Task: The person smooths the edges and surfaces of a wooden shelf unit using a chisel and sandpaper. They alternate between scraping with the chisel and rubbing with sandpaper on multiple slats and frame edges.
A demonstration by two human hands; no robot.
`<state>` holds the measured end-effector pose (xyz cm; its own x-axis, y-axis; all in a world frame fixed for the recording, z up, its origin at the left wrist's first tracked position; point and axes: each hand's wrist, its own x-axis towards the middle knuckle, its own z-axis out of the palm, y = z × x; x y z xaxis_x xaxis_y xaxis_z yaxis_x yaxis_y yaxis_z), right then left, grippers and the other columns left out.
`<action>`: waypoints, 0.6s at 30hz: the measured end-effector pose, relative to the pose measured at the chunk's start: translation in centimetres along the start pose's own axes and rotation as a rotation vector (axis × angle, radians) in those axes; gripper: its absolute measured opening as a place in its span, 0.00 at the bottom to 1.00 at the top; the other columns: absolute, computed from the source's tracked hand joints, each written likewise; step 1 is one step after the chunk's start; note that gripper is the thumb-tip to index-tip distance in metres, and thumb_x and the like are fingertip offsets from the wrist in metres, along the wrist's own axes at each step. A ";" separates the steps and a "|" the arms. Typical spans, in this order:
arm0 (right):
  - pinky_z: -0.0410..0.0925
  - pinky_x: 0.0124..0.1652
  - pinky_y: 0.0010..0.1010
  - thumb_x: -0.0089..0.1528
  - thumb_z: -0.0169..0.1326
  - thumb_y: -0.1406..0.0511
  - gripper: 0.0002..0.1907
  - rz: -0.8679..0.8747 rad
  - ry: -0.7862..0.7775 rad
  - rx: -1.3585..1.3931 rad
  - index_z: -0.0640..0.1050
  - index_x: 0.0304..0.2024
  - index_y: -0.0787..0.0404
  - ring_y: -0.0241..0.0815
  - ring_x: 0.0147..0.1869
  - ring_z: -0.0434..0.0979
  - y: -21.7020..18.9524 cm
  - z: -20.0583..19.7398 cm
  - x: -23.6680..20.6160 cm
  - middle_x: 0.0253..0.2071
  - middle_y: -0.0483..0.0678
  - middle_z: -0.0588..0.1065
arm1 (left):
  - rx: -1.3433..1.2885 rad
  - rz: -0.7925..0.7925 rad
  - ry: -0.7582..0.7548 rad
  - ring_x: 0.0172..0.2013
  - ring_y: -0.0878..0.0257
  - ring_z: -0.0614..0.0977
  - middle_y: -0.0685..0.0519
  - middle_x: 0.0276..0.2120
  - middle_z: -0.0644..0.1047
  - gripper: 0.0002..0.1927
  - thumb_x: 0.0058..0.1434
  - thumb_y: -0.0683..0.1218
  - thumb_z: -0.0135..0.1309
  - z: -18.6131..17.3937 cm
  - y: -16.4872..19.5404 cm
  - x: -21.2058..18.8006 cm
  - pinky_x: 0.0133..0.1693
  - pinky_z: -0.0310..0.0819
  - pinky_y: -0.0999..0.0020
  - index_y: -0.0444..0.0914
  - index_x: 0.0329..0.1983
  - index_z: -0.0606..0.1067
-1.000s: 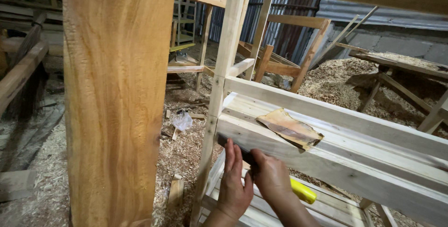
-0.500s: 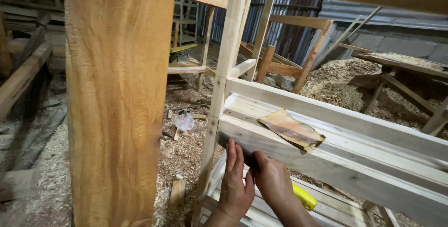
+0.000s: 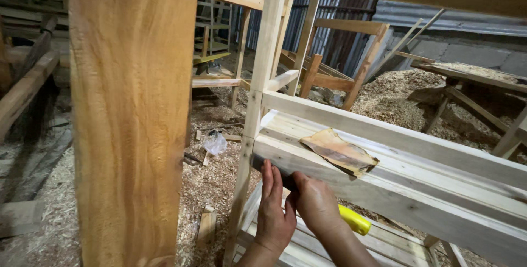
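Working view (head camera): looking down at both my hands against a pale wooden frame.
Left hand: my left hand (image 3: 273,212) lies flat with fingers straight up, pressed on the front face of the rail (image 3: 384,195); it grips nothing.
Right hand: my right hand (image 3: 314,201) is curled closed around a dark tool (image 3: 272,172) whose yellow handle (image 3: 354,219) sticks out behind my wrist.
Tool position: its dark end reaches past my left fingertips toward the upright post (image 3: 258,107), right at the joint of post and rail.
Above my hands: a worn sheet of sandpaper (image 3: 339,151) rests loose on the slats, just beyond my right knuckles.
Left of my hands: a broad orange-brown plank (image 3: 132,113) stands upright, well apart.
Below: sawdust (image 3: 214,184) covers the floor.
Progress: I judge the frame assembled and the work at this joint under way; how much remains I cannot tell.
Change from earlier: my hands sit in nearly the same place; the camera has shifted only slightly, and the sandpaper has not moved.
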<state>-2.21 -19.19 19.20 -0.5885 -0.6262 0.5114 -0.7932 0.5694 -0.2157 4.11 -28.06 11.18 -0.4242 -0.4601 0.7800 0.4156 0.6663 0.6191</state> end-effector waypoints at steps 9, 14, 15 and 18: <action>0.72 0.44 0.53 0.57 0.59 0.62 0.09 0.089 -0.041 0.019 0.81 0.39 0.54 0.63 0.43 0.80 -1.2 -1.3 0.7 0.35 0.59 0.80 | -0.006 -0.011 0.006 0.76 0.38 0.48 0.35 0.77 0.47 0.32 0.66 0.38 0.46 -0.5 0.6 0.8 0.71 0.48 0.54 0.24 0.72 0.55; 0.72 0.44 0.52 0.57 0.60 0.61 0.09 0.146 -0.036 0.032 0.81 0.38 0.56 0.64 0.44 0.80 -2.2 -1.0 0.7 0.35 0.60 0.80 | 0.000 -0.044 -0.025 0.76 0.38 0.48 0.35 0.77 0.47 0.32 0.66 0.38 0.42 -1.0 0.6 1.2 0.70 0.50 0.54 0.25 0.73 0.54; 0.72 0.44 0.52 0.57 0.60 0.61 0.09 0.164 -0.050 0.020 0.80 0.38 0.57 0.64 0.44 0.80 -2.3 -1.0 0.7 0.35 0.60 0.80 | 0.005 -0.058 -0.040 0.76 0.38 0.48 0.35 0.77 0.46 0.31 0.67 0.38 0.42 -1.0 0.6 1.2 0.70 0.50 0.55 0.25 0.73 0.54; 0.72 0.44 0.53 0.58 0.59 0.62 0.09 0.140 -0.064 0.035 0.80 0.39 0.56 0.63 0.44 0.80 -2.2 -1.3 0.5 0.35 0.59 0.80 | 0.005 -0.051 -0.028 0.76 0.38 0.48 0.35 0.77 0.47 0.31 0.67 0.38 0.42 -1.0 0.7 1.1 0.70 0.49 0.54 0.25 0.73 0.54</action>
<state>-0.60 -20.03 20.99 -0.7017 -0.5752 0.4204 -0.7069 0.6353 -0.3108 4.77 -28.66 12.58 -0.4669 -0.4770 0.7446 0.3886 0.6457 0.6573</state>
